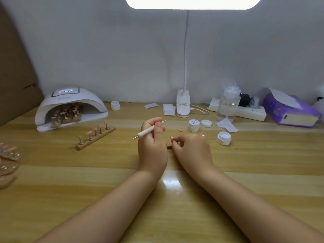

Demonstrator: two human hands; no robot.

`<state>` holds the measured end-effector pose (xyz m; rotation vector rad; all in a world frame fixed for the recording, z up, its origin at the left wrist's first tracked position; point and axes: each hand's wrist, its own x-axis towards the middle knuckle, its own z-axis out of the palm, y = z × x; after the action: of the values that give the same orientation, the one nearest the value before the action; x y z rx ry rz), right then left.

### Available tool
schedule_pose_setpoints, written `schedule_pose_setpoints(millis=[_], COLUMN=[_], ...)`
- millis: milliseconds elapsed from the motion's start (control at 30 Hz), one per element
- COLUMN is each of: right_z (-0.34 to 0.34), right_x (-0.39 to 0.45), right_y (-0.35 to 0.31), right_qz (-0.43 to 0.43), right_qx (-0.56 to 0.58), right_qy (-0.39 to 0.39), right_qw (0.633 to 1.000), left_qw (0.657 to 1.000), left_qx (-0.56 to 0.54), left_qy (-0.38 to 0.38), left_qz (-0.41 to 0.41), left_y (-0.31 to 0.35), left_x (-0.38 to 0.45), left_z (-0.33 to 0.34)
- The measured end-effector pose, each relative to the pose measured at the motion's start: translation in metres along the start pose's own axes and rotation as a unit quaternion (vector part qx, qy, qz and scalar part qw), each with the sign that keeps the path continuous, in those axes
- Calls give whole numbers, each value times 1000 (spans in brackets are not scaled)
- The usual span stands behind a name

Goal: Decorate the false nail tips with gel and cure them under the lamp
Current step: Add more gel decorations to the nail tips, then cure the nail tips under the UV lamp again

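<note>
Wooden desk [73, 181] under me, pale yellow grain in broad light and dark bands, glossy. Bright glare patch on it at 6 o'clock, close in. Grey-white wall [122, 50] straight ahead at 12, plain, meets desk's far edge. Glowing desk light head [192, 2] at 12, top of view, washed out white. Its thin white neck [185, 50] drops down wall. Brown cardboard panel [14, 67] at 9 to 10, leaning in, closing off left side.
</note>
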<state>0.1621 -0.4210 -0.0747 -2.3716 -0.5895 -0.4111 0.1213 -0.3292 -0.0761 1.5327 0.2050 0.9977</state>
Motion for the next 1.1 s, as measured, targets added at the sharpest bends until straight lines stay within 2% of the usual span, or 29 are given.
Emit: schedule_pose_setpoints(millis=[333, 533, 633, 833, 933, 1033, 1100], right_z=[0, -18, -42, -95, -92, -82, -76], right_x=[0, -7, 4, 36, 32, 28, 28], right_y=[1, -2, 2, 46, 68, 76, 80], right_qz=[-32, -60, -33, 95, 94, 99, 69], right_qx=[-88, -115, -110, -170, -144, -58, -78], right_qy=[-49, -45, -54, -190, -198, -222, -215], right_qw=[994, 991, 992, 962, 965, 968, 971], left_qw=[1000, 1000, 1000, 999, 999, 999, 999], left_qx=[-10, -2, -7, -13, -7, -8, -7], left_qy=[-19, -19, -25, -28, -27, -27, -27], left_qz=[17, 15, 14, 15, 17, 19, 15], left_y=[5, 3, 4, 4, 3, 3, 3], left_x=[-4, -2, -3, -4, -4, -4, -4], left_z=[1, 0, -1, -1, -1, -2, -2])
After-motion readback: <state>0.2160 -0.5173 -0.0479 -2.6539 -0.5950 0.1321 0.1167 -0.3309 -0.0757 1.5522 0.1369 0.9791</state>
